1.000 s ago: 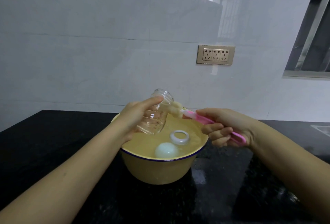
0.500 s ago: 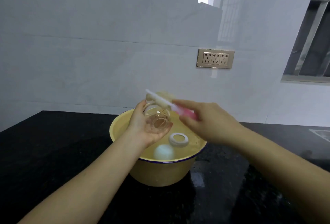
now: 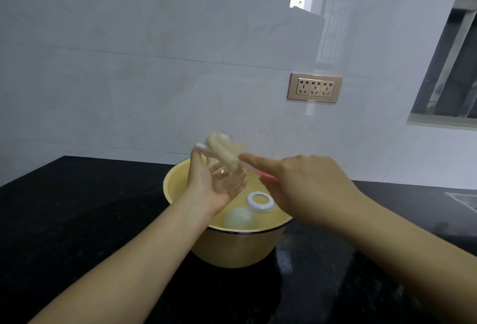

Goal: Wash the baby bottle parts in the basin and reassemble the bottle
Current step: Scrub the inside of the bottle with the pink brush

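Note:
My left hand [image 3: 206, 189] grips the clear baby bottle [image 3: 229, 176] above the yellow basin [image 3: 232, 248], its base turned toward me. My right hand [image 3: 304, 189] holds the pink handle of a bottle brush [image 3: 224, 156]; its cream sponge head lies across the outside of the bottle, blurred. In the basin's water float a white screw ring [image 3: 260, 202] and a pale round cap [image 3: 238, 218]. The bottle's mouth is hidden behind the brush.
The basin stands on a black countertop [image 3: 77, 220] against a white tiled wall. A gold socket plate [image 3: 314, 88] is on the wall to the right, a window frame [image 3: 449, 65] beyond it. A sink edge [image 3: 464, 198] shows at far right.
The bottle turned from lying sideways to base toward me. The brush left the bottle's mouth and swung up and left across its outside. My right hand moved left over the basin.

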`<action>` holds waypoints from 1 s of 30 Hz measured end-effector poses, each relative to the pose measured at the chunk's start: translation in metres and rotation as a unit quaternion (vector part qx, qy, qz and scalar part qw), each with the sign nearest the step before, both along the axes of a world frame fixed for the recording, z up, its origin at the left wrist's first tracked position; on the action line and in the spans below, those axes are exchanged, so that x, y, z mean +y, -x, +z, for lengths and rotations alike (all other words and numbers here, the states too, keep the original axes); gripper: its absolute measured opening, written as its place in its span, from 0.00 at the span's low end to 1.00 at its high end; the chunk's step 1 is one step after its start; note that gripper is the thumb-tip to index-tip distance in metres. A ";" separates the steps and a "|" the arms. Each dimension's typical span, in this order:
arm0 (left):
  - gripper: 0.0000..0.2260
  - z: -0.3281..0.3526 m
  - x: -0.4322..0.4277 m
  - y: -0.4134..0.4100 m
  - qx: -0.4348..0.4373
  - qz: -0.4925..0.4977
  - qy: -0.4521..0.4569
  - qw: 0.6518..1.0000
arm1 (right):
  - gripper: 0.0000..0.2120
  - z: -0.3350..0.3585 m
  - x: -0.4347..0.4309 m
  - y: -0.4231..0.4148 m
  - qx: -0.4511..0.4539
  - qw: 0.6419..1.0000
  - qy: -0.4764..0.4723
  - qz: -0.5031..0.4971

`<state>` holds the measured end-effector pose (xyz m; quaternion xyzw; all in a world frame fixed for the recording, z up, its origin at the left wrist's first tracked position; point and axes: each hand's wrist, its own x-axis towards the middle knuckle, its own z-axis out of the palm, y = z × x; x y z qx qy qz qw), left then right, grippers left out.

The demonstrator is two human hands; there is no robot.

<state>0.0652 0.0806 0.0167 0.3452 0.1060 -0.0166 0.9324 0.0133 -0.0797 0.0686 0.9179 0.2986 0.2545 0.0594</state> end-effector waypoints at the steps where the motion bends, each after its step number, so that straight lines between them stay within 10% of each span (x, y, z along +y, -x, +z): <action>1: 0.20 0.000 0.000 0.001 0.002 -0.018 0.000 1.000 | 0.23 0.003 0.000 -0.006 -0.005 1.000 0.002 -0.005; 30: 0.23 0.000 0.008 0.011 -0.013 -0.061 0.088 0.994 | 0.20 -0.027 -0.011 -0.034 0.170 0.956 -0.230 0.067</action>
